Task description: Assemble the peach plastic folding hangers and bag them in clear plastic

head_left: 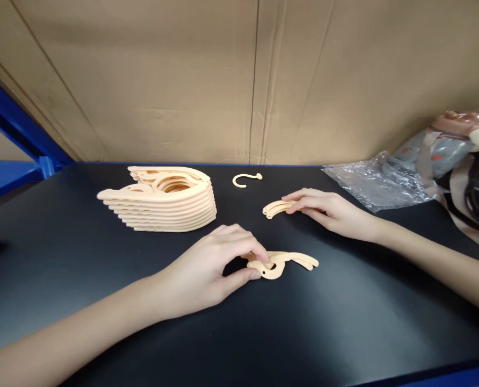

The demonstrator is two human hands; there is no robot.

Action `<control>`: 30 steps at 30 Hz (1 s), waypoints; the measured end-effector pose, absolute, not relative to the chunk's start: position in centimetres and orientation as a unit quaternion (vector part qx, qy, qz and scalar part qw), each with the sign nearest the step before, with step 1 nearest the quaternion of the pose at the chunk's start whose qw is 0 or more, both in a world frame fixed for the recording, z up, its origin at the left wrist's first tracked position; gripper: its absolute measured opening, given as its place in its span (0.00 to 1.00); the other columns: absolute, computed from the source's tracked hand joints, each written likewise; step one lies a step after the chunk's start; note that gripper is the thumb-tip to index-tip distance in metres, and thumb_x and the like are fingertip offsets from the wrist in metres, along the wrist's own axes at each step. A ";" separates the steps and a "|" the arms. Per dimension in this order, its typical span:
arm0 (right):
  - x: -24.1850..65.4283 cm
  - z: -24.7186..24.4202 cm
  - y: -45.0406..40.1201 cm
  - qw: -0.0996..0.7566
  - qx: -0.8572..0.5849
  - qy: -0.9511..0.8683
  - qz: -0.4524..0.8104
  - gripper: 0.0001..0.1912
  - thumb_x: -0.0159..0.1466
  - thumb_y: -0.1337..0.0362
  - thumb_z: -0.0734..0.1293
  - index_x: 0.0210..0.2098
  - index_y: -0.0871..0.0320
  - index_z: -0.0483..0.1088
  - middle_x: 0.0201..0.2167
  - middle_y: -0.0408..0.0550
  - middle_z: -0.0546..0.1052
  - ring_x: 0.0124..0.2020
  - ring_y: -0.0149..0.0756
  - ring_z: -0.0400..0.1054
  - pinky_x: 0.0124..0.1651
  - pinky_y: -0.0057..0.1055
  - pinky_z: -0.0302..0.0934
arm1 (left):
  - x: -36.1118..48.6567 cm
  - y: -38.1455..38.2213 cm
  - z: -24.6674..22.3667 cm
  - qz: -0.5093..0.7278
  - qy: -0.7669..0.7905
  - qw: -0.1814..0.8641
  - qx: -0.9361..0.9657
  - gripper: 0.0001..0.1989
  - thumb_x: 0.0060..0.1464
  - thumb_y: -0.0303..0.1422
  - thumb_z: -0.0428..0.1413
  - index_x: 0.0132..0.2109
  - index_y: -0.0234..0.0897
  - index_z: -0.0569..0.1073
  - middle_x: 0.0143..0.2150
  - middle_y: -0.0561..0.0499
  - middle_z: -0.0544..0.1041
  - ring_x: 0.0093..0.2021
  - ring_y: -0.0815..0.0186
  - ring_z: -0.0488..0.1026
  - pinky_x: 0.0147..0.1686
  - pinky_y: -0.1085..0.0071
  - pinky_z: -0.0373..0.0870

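My left hand (227, 260) pinches the near end of a flat cream plastic hanger piece (277, 270) between thumb and fingers. This piece has a rounded opening, a small dark hole and two slim arms pointing right; my fingers cover part of it. Farther back on the right, my right hand (324, 209) has its fingers closed on several curved cream hanger arms (275, 208), whose right ends are hidden under the fingertips. A loose cream hanger hook (241, 179) with a knobbed end lies behind both hands. To the left stands a neat stack of cream hanger pieces (171, 207).
Everything rests on a black tabletop (239, 338) with a blue frame (48, 166) at the left. A cardboard wall (162, 80) closes off the back. Crumpled clear plastic bag (376, 183), a bottle (428, 148) and a strap (459, 188) crowd the right side.
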State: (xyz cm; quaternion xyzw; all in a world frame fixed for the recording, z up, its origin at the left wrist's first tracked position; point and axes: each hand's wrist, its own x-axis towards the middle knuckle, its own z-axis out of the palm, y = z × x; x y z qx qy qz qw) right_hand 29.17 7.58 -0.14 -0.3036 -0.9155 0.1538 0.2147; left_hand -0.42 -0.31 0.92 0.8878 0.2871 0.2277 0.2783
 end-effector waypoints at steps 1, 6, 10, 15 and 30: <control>29.3 -0.2 7.2 0.221 -0.301 -0.913 0.164 0.16 0.70 0.68 0.57 0.49 0.51 0.74 0.57 0.47 0.73 0.56 0.37 0.69 0.58 0.40 0.65 | -0.5 -0.2 0.9 0.229 0.288 0.285 0.885 0.05 0.62 0.27 0.56 0.44 0.41 0.74 0.41 0.54 0.77 0.44 0.66 0.71 0.45 0.70 0.66; 29.4 -0.3 7.0 0.202 -0.330 -0.913 0.128 0.15 0.68 0.68 0.58 0.49 0.52 0.73 0.55 0.47 0.73 0.53 0.38 0.70 0.55 0.39 0.66 | -0.5 0.0 0.9 0.220 0.298 0.287 0.883 0.06 0.63 0.28 0.53 0.44 0.40 0.74 0.41 0.53 0.76 0.43 0.66 0.70 0.45 0.70 0.66; 29.8 -0.3 7.6 0.183 -0.392 -0.900 0.058 0.15 0.67 0.68 0.58 0.48 0.52 0.73 0.54 0.49 0.73 0.50 0.40 0.71 0.51 0.41 0.68 | -0.4 0.0 1.1 0.219 0.293 0.277 0.889 0.08 0.63 0.24 0.51 0.43 0.40 0.73 0.40 0.53 0.76 0.42 0.66 0.70 0.45 0.70 0.66; 28.4 1.0 8.5 0.198 -0.381 -0.903 0.003 0.13 0.69 0.64 0.59 0.43 0.57 0.75 0.53 0.54 0.73 0.52 0.44 0.70 0.54 0.44 0.66 | -0.3 -0.1 1.0 0.222 0.280 0.261 0.897 0.11 0.60 0.21 0.49 0.43 0.40 0.72 0.41 0.54 0.76 0.43 0.67 0.70 0.45 0.69 0.65; 19.3 1.3 12.7 0.100 -0.317 -0.939 -0.087 0.15 0.68 0.69 0.60 0.48 0.66 0.76 0.45 0.59 0.78 0.47 0.47 0.70 0.51 0.43 0.59 | -0.4 -0.7 0.5 0.219 0.262 0.158 0.927 0.11 0.59 0.33 0.60 0.48 0.38 0.71 0.44 0.52 0.75 0.45 0.64 0.68 0.47 0.67 0.60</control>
